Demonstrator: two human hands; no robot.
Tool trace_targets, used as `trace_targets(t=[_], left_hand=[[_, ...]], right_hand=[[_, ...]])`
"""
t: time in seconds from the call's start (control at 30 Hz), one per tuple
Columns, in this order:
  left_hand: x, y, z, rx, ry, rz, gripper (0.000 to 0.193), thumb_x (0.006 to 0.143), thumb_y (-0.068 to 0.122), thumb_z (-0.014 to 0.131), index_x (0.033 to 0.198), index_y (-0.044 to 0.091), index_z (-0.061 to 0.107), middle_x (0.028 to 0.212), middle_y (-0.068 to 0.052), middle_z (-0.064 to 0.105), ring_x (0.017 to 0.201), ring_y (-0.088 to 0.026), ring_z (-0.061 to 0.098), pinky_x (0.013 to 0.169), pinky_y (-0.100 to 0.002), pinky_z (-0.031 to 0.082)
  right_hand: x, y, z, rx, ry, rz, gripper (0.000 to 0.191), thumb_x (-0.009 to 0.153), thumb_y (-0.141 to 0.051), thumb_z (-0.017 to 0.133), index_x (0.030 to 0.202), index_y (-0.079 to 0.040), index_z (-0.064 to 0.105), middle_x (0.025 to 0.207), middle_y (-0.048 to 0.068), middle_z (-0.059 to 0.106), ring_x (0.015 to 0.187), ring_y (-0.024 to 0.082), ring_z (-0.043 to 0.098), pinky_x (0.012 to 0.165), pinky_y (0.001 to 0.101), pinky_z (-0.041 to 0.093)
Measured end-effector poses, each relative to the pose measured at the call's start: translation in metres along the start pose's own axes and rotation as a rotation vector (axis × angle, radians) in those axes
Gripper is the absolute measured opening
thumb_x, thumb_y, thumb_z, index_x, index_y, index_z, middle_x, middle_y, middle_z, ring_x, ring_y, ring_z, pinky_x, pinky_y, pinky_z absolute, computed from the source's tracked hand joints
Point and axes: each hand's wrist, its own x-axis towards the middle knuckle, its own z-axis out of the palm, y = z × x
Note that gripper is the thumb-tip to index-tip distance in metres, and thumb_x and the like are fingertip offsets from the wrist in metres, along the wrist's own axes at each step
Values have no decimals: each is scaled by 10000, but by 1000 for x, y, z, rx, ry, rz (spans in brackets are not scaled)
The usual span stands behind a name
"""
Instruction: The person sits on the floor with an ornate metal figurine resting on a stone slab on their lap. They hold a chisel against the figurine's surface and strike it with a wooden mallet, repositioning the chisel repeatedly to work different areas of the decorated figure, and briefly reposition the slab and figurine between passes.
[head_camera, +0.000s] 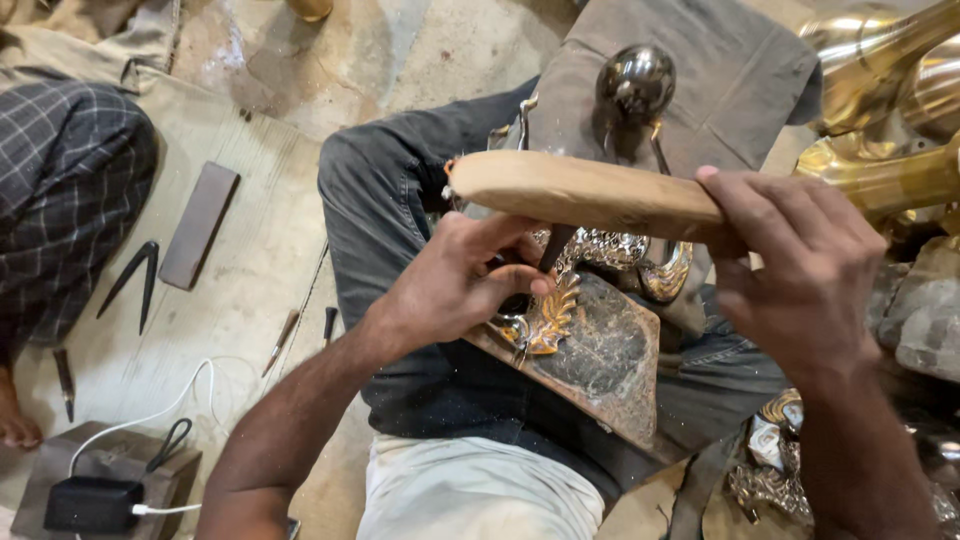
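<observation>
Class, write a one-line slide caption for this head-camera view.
Left hand steadies a punch on embossed metalwork while right hand holds a wooden mallet above it.

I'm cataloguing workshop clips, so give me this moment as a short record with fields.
left hand: pinches a dark punch, tip on the embossed metal piece
right hand: grips a wooden mallet raised over the punch
support: dark pitch board on the lap
floor, to the person's left: dividers, flat stone, small chisels, charger with white cable
</observation>
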Motion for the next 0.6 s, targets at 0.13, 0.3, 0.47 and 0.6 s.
trace_targets(t=[0.13, 0.3, 0.47, 0.6], left_hand=[[2, 2, -1, 3, -58, -49, 559, 877, 19, 765, 1400, 60, 573, 911, -98, 783, 749, -142, 752, 681, -308, 581], [5, 2, -3, -15, -78, -37, 511, 927, 22, 733, 1406, 58, 557, 939, -87, 797, 821, -140, 782, 748, -298, 610], [6, 4, 2, 11, -30, -56, 547, 886, 36, 777, 1391, 42, 569, 911, -113, 777, 789, -165, 764, 730, -312, 601], [8, 6, 1, 9, -56, -89, 534, 893, 44, 769, 1391, 46, 574, 920, -97, 794, 809, -146, 780, 727, -299, 624]], right_hand=[[-5, 5, 7, 426, 76, 332, 430, 917, -57, 793, 1261, -24, 539, 938, 104, 700, 709, 190, 704, 586, 309, 610], [-6, 2, 10, 156, 45, 63, 446, 932, 49, 759, 1348, -60, 640, 1054, 149, 741, 846, 277, 750, 786, 373, 639], [-3, -3, 7, 263, 43, 221, 494, 896, -21, 831, 1318, -28, 576, 1022, 109, 722, 832, 219, 724, 759, 333, 584], [-1, -1, 10, 409, 51, 267, 408, 886, 23, 752, 1273, -39, 639, 941, 86, 729, 771, 179, 703, 685, 278, 596]])
